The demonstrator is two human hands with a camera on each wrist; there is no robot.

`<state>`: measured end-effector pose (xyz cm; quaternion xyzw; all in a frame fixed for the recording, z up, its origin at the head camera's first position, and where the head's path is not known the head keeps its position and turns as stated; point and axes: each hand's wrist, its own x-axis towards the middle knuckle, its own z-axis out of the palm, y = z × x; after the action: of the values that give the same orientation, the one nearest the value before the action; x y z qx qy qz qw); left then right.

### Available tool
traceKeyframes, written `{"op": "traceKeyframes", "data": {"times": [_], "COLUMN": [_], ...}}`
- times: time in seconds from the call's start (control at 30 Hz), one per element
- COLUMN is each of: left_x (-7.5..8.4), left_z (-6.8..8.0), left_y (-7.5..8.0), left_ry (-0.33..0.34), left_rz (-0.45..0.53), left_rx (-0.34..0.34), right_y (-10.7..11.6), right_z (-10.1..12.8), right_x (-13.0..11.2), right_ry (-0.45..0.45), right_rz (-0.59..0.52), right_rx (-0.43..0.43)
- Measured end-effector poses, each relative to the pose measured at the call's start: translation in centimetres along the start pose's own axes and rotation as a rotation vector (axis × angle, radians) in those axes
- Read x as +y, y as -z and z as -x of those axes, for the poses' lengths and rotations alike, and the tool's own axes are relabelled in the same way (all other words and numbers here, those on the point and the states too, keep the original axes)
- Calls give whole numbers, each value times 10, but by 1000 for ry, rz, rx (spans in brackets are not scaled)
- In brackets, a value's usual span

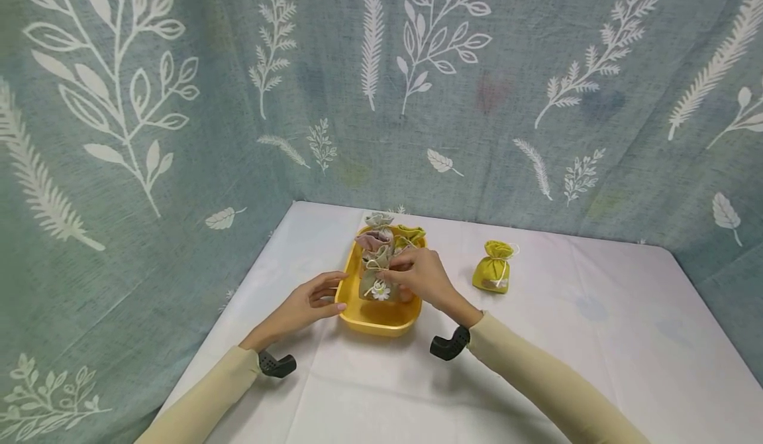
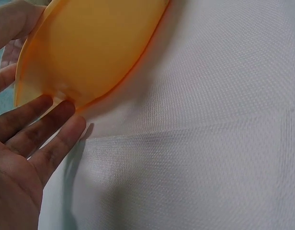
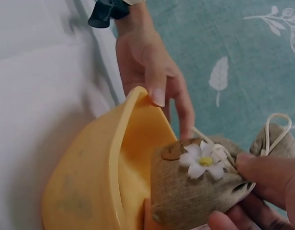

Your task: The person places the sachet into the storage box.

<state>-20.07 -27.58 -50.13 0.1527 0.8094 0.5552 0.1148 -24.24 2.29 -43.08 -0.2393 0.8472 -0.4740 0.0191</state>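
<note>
Burlap pouch (image 3: 190, 191), daisy-trimmed: judged soft, light; best taken at its drawstring neck. Pinched by right hand (image 1: 420, 278). Yellow tub (image 1: 372, 311) steadied by straight-fingered left hand (image 1: 306, 305).

Your head camera looks forward and down over both arms at the yellow tray (image 1: 372, 318). Your left wrist camera sits close behind the fingers (image 2: 47, 129), facing the tray's outer wall. Your right wrist camera looks past its fingertips (image 3: 262, 167); all three views share that tray
</note>
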Motion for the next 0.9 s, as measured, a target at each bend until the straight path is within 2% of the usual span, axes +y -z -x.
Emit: {"op": "traceKeyframes", "data": {"times": [0.23,0.4,0.63,0.9], "left_x": [-2,-2,-1,-3], "left_z": [0,1,0,0], "left_y": [1,1,0,-1], "left_ry": [5,18,7,-4], "left_rz": [1,-8,-1,-6], "left_rx": [4,6,8,7], "right_y": [-17,-20,6,51], "right_z": [-12,-14,-4,13], "right_x": [-2,-2,3,24], "right_ry": [41,46,51,19], "right_rz": [142,157,17,-47], "right_rx": [12,8,55,83]}}
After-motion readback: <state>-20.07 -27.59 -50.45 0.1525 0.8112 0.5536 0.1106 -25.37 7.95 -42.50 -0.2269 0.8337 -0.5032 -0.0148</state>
